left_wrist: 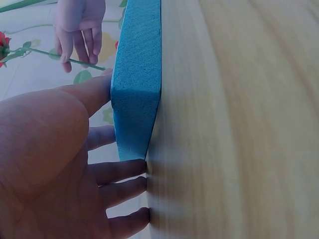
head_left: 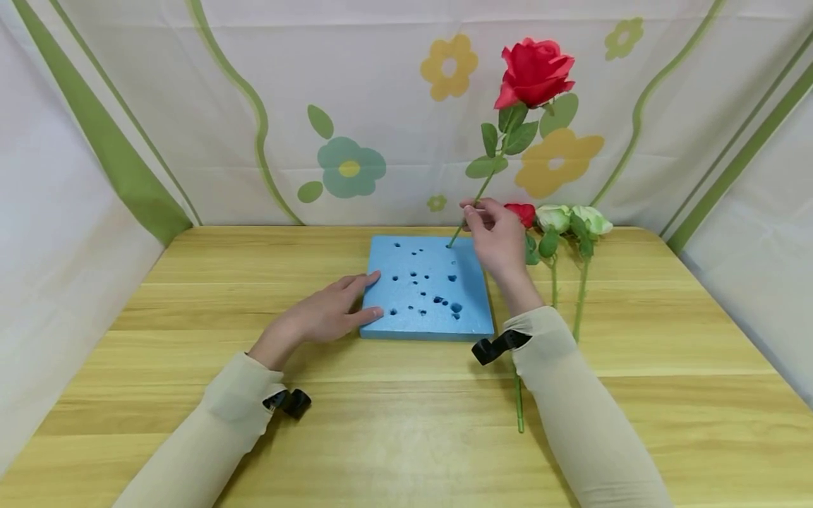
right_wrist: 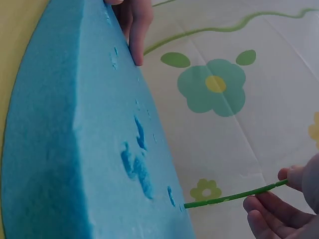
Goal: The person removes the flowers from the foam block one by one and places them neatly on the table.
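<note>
My right hand [head_left: 502, 243] pinches the green stem of a red rose [head_left: 536, 70] between thumb and fingers. The rose tilts, its bloom high and to the right. Its stem's lower end meets a hole near the back right of a blue foam board [head_left: 381, 261]; in the right wrist view the stem [right_wrist: 234, 197] runs up to the board's far edge. At the board's left side rests my left hand [head_left: 324, 310], thumb and forefinger over the top edge. Its other fingers [left_wrist: 119, 171] extend straight along the side in the left wrist view.
Right of the board lie another red rose [head_left: 522, 214], partly hidden by my right hand, and two pale green-white flowers [head_left: 555, 217] with long stems. One stem end [head_left: 519, 409] shows beside my right sleeve. A flower-print curtain [head_left: 381, 85] hangs behind the wooden table [head_left: 381, 437].
</note>
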### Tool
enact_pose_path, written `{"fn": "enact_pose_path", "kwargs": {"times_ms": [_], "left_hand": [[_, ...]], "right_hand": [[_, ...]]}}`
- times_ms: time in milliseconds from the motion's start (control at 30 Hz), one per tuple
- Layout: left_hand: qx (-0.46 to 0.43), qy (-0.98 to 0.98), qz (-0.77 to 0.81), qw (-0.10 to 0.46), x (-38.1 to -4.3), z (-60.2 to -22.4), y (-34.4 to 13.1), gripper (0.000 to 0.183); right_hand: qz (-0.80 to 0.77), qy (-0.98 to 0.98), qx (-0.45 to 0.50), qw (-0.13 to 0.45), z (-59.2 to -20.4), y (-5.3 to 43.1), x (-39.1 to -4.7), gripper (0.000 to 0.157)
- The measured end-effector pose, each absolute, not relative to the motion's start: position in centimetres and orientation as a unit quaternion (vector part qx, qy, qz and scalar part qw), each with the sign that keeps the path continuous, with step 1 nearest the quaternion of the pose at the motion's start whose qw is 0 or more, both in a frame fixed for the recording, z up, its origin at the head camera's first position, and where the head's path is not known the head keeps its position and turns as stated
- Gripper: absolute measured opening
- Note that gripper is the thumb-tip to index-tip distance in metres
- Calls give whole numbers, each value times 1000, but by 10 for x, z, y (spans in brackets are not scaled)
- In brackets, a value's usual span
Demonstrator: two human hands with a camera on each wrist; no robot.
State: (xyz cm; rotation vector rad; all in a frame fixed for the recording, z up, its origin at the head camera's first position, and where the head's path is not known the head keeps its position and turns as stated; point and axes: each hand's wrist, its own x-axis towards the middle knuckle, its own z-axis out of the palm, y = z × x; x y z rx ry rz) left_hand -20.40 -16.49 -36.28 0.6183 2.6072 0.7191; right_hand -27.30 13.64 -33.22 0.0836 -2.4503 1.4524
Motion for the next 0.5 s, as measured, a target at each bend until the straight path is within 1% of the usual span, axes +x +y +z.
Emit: {"fn": "enact_pose_path", "kwargs": {"times_ms": [267,500], "left_hand": [[219,924,254,183,-204,-363,-165,80],[219,924,255,182,-204,-364,-165,80]], "right_hand": [[497,-850,41,168,-327,130,-268,27],[525,-830,43,184,-318,133,-266,26]]}}
